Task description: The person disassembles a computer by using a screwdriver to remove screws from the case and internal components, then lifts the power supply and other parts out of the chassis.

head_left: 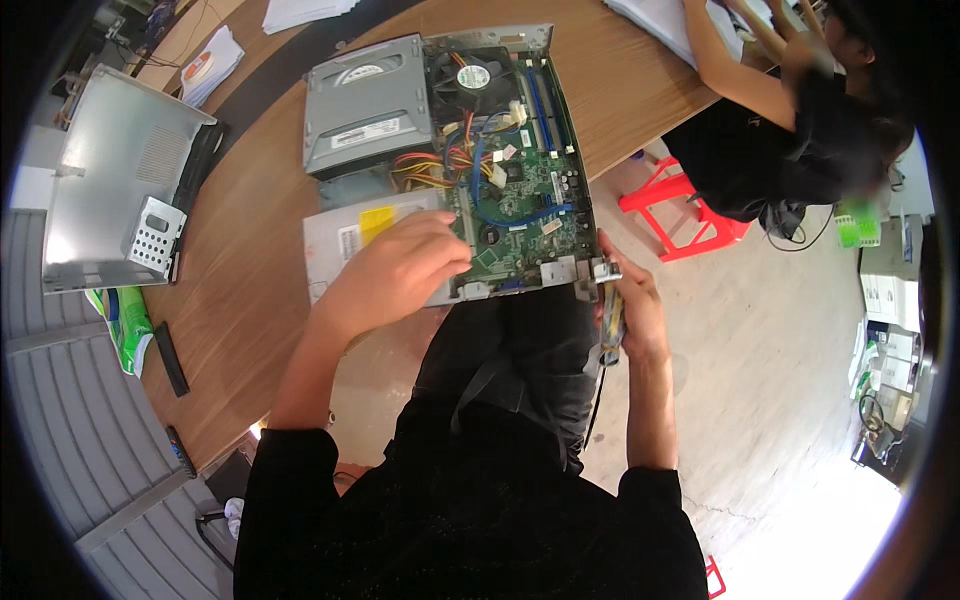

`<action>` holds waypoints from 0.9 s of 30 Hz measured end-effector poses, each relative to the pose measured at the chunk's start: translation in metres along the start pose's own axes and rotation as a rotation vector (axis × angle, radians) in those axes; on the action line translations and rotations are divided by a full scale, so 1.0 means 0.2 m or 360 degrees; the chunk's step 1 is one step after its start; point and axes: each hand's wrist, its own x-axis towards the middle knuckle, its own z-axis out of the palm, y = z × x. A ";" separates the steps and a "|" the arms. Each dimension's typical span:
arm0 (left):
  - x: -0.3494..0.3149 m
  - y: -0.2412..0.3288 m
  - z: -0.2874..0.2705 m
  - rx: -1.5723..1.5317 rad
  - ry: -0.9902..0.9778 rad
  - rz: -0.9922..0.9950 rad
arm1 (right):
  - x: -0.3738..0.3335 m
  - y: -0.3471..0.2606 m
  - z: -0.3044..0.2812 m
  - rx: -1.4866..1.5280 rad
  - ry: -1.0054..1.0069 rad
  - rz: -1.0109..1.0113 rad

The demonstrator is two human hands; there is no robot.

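An opened desktop computer chassis (549, 40) lies on the table edge in front of me, its green motherboard (535, 190) exposed. My left hand (405, 262) reaches over the chassis's near left part, fingers curled together with the tips at the board; what they grip, if anything, is hidden. My right hand (640, 305) is at the near right corner, closed around a narrow part with a silver metal end (606, 270) and a yellowish body; its kind is unclear. A grey optical drive (365, 100), a black fan (473, 77) and bundled coloured wires (430, 165) sit inside the chassis.
The wooden table (235, 290) carries a detached metal cover (110, 190) at the left, a black strip (171, 360) and a green packet (125, 330). Papers (212, 65) lie farther back. Another person (780, 130) works at the far right, near a red stool (690, 215).
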 end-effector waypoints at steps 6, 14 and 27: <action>0.05 -0.05 0.00 -0.0071 -0.0117 -0.0073 | 0.04 0.05 -0.05 0.0020 -0.0082 0.0008; 0.06 -0.05 -0.03 0.0221 0.0207 0.0070 | 0.15 0.21 -0.11 -0.0790 0.0171 -0.0227; 0.04 -0.04 -0.02 0.0508 0.0395 -0.0041 | 0.17 0.20 0.05 -0.1175 0.0433 -0.0318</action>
